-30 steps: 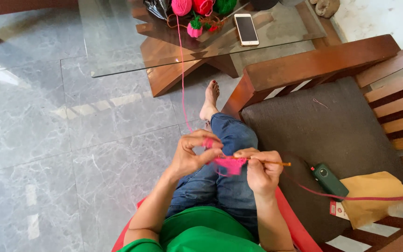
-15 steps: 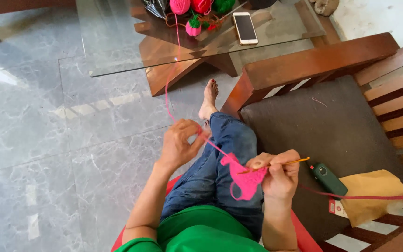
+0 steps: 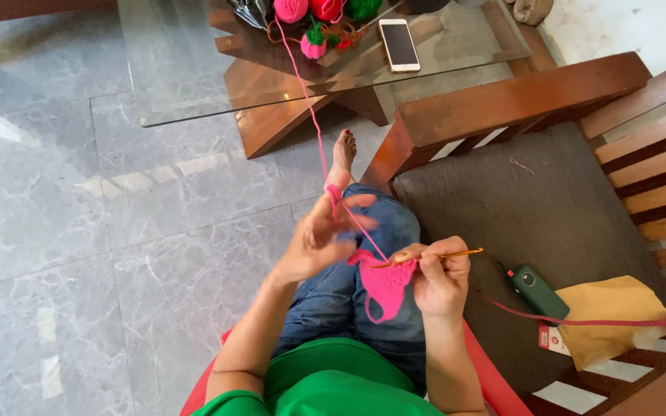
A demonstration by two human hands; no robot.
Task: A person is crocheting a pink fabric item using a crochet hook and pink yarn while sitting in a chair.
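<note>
1. Glass table (image 3: 194, 85) stood at twelve o'clock from you, with yarn balls (image 3: 319, 11) and a phone (image 3: 398, 45) on it.
2. Pink yarn (image 3: 311, 115) ran from those balls down to your left hand (image 3: 319, 239), whose fingers were spread wide, the strand looped over them.
3. Your right hand (image 3: 439, 279) was closed on the pink crochet piece (image 3: 385, 283) and the hook (image 3: 439, 256).
4. The piece hung above your lap, at four o'clock from the left hand and touching the right, which was nearer.
5. The hook's long axis ran nine to three o'clock.
</note>
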